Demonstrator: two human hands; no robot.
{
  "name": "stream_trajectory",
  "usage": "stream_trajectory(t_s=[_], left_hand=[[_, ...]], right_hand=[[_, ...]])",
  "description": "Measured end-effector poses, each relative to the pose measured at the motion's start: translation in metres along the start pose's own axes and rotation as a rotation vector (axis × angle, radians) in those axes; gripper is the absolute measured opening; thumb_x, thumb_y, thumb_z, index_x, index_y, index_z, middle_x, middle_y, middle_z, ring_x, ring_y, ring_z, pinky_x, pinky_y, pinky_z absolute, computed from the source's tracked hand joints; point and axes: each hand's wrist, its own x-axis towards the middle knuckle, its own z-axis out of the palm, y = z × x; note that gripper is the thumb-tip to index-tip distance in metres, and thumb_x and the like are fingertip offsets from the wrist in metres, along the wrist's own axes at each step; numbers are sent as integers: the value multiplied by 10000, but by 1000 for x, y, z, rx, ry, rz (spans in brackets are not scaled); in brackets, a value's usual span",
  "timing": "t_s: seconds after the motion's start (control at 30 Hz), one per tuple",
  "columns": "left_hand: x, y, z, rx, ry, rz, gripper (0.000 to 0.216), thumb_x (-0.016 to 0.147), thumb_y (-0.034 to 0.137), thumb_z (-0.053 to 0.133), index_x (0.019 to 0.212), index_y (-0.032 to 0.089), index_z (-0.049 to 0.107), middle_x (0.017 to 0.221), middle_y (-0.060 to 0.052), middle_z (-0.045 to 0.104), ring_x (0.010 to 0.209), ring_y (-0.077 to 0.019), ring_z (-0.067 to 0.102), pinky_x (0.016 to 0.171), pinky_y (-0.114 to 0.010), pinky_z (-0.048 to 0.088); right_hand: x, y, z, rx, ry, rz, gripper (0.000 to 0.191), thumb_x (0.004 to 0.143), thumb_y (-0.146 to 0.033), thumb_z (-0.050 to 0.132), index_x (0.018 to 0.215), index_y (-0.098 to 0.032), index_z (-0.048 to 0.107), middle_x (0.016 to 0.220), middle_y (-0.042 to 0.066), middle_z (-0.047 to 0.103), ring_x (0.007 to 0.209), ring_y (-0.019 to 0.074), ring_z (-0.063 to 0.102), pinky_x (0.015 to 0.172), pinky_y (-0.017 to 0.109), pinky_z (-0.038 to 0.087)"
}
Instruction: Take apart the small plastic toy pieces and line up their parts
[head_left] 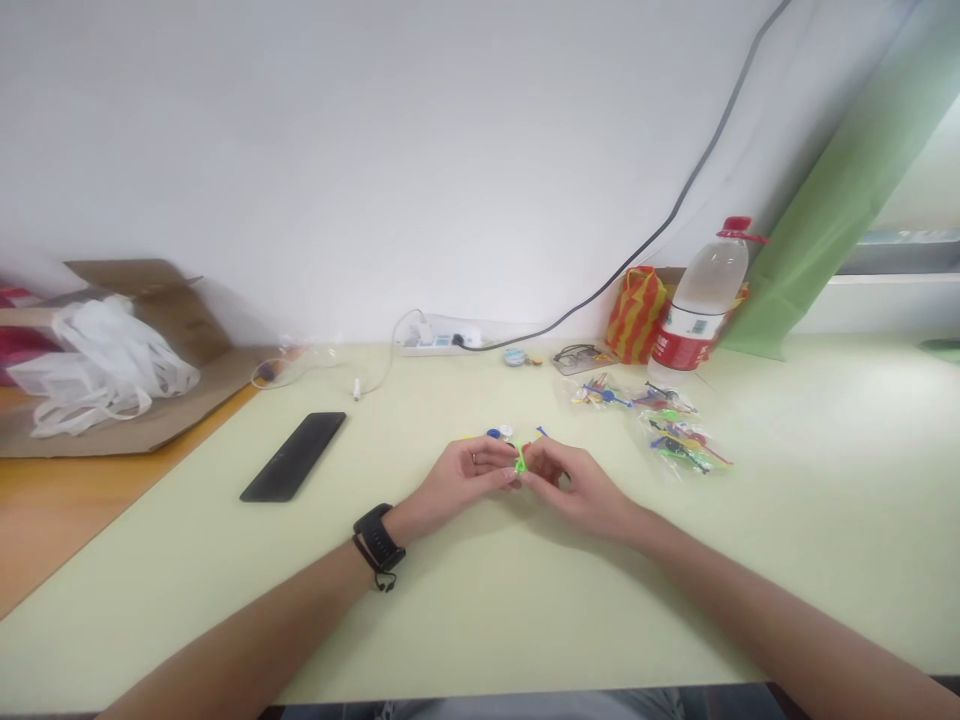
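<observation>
With fingers of left hand [463, 474] and right hand [581, 482] closed in a pinch, holding small green piece [520, 463] midway between both, over bench [450, 620]; exact height unreadable. Possible slip or flick-out: small grip area, uneven push from either side. Could then get lost near blue disc [493, 433] and white disc [506, 431] just beyond. Pale bench, set against plain white wall [300, 150]. At right, bagged coloured parts [684, 445] near water bottle [688, 332]; at left, black slab [293, 457].

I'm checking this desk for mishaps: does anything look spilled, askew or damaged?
Nothing is visibly spilled or damaged. The bottle looks tilted rightward, perhaps only from lens distortion. The held green piece is too small to judge.
</observation>
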Motion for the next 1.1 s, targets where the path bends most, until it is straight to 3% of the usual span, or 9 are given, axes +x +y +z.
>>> stream_trajectory(t_s=[0.17, 0.3, 0.43, 0.63, 0.77, 0.9, 1.1], left_hand=[[-1, 2, -1, 158, 22, 73, 331, 885, 384, 774, 1139, 175, 734, 1072, -103, 772, 977, -235, 728, 915, -383, 581], [0, -1, -7, 533, 102, 223, 255, 933, 358, 702, 1136, 206, 733, 1086, -81, 739, 915, -205, 670, 852, -353, 551], [1, -6, -12, 804, 115, 340, 273, 941, 294, 669, 1208, 257, 710, 1210, -80, 677, 1130, -247, 614, 1007, -404, 498], [-1, -4, -12, 952, 49, 366, 403, 976, 284, 617, 1379, 286, 622, 1414, -84, 583, 1292, -272, 500, 1130, -460, 419], [-4, -4, -9, 1068, -68, 393, 530, 988, 352, 609, 1508, 319, 513, 1599, -72, 456, 1362, -334, 408, 1152, -523, 373], [-6, -5, -6, 1085, -169, 404, 659, 992, 448, 594, 1601, 328, 374, 1673, -79, 344, 1415, -375, 350, 1176, -569, 335], [-6, -1, -4, 1054, -224, 356, 647, 1006, 458, 566, 1607, 339, 356, 1627, -56, 429, 1410, -354, 365, 1187, -562, 339]], right_hand=[[1, 3, -6, -43, 49, -27, 158, 995, -361, 544, 924, -222, 567, 762, -1, 608, 668, 149, 546, 608, 273, 446], [6, 14, -21, -177, 216, 16, 95, 952, -304, 562, 909, -221, 568, 781, 11, 641, 695, 166, 585, 626, 286, 456], [10, 30, -43, -478, 348, 105, 43, 890, -262, 587, 881, -221, 579, 770, 10, 653, 683, 173, 581, 651, 300, 431], [9, 47, -60, -767, 194, 258, 35, 850, -230, 583, 818, -219, 578, 792, 21, 683, 715, 190, 595, 612, 294, 349], [9, 44, -58, -767, 215, 145, 35, 887, -244, 580, 900, -216, 597, 900, 42, 697, 780, 198, 614, 670, 303, 382], [8, 31, -52, -697, 74, 42, 100, 926, -263, 567, 857, -220, 626, 847, 37, 679, 803, 200, 620, 702, 305, 404], [5, 24, -41, -696, -27, 97, 89, 923, -240, 575, 857, -217, 632, 832, 33, 692, 744, 195, 605, 673, 307, 384]])
